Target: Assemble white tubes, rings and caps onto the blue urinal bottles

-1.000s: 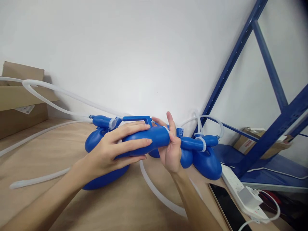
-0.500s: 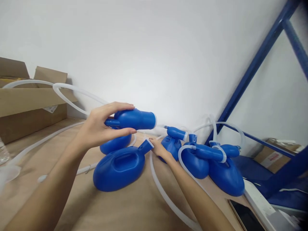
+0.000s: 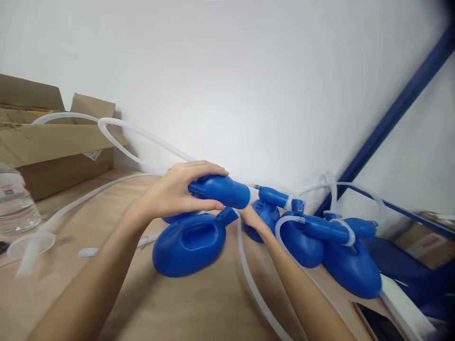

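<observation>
Lowered since, left hand (image 3: 177, 192) fingers clasp blue bottle (image 3: 222, 190) lying level, neck rightward; right hand (image 3: 253, 219) hidden.

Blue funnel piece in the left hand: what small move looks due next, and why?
Probably bring the two parts together. The left hand holds the blue funnel piece in the air, its narrow end pointing right. Just below, the right hand rests at the neck of the blue container lying on the table. The two ends are close but apart, so a short lowering seems likely.

Smooth, slightly glossy blue plastic bottles (image 3: 190, 244) lie on a matt wooden table (image 3: 185, 308) (translucent soft tubing (image 3: 254, 289) alongside).
</observation>
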The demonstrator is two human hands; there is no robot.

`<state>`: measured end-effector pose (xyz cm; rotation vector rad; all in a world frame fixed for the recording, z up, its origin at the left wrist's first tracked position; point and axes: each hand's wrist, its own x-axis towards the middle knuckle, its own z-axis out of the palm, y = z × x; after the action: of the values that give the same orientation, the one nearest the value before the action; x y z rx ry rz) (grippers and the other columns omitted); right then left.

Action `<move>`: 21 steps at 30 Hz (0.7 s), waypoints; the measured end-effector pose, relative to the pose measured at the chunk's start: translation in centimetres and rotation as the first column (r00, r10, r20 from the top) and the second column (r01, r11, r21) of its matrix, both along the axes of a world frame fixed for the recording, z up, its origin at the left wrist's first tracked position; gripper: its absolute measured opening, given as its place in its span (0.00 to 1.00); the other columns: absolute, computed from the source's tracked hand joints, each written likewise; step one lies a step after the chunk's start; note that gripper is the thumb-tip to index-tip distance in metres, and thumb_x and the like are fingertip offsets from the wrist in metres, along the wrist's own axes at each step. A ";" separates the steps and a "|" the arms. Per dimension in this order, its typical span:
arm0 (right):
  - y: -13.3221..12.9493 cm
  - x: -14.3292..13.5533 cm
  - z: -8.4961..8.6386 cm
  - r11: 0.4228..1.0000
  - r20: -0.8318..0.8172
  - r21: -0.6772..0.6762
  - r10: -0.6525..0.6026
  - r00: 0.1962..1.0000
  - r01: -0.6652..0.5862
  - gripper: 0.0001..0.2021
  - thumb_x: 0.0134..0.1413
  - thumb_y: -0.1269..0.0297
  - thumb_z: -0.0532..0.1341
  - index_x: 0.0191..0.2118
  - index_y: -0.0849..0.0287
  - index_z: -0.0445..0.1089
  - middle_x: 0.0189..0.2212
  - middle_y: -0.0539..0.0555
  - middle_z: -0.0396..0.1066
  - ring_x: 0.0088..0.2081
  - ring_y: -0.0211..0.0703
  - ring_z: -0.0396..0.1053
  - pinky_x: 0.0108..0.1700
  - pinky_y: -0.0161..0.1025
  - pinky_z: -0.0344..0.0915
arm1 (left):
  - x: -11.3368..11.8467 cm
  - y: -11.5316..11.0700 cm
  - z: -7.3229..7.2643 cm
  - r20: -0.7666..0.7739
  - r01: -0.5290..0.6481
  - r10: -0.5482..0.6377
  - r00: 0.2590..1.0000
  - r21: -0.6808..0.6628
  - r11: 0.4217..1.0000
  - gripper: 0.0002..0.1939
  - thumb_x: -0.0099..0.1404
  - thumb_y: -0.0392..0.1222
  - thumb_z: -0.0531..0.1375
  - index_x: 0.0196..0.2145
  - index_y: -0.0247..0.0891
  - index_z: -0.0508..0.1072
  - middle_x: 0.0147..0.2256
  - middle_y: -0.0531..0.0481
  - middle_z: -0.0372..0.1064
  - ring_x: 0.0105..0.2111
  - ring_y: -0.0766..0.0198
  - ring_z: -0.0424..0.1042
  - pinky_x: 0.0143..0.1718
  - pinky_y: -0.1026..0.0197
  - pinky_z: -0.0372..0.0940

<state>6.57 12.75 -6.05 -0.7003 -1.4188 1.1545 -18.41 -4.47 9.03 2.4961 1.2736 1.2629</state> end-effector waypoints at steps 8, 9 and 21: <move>-8.1 5.0 7.5 0.976 -0.215 -0.210 -0.105 0.971 0.059 0.18 0.54 0.49 0.67 0.44 0.55 0.68 0.35 0.55 0.80 0.38 0.49 0.79 0.39 0.45 0.77 | 2.1 0.9 -1.0 0.102 0.000 0.001 0.995 -0.014 1.000 0.35 0.52 0.67 0.70 0.53 0.48 0.77 0.54 0.50 0.76 0.54 0.55 0.76 0.57 0.56 0.73; -9.2 5.1 8.3 0.982 -0.292 -0.182 -0.097 0.952 0.044 0.19 0.55 0.50 0.67 0.47 0.55 0.68 0.36 0.56 0.80 0.39 0.48 0.79 0.40 0.45 0.78 | 2.4 0.9 -1.2 0.125 0.001 0.001 0.992 -0.019 1.000 0.35 0.51 0.67 0.70 0.53 0.48 0.77 0.54 0.50 0.77 0.53 0.55 0.76 0.58 0.56 0.72; -10.7 4.6 9.5 0.966 -0.613 -0.140 0.089 0.785 -0.219 0.08 0.63 0.66 0.60 0.44 0.51 0.75 0.43 0.50 0.76 0.34 0.36 0.70 0.29 0.32 0.68 | 3.3 1.4 -2.5 0.336 0.020 0.006 0.942 -0.074 0.997 0.35 0.49 0.63 0.74 0.52 0.47 0.78 0.53 0.47 0.77 0.47 0.56 0.78 0.42 0.62 0.77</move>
<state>11.15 2.07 3.49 -0.2987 -0.8241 1.5055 -15.07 -3.04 6.56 2.1120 1.2004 1.5247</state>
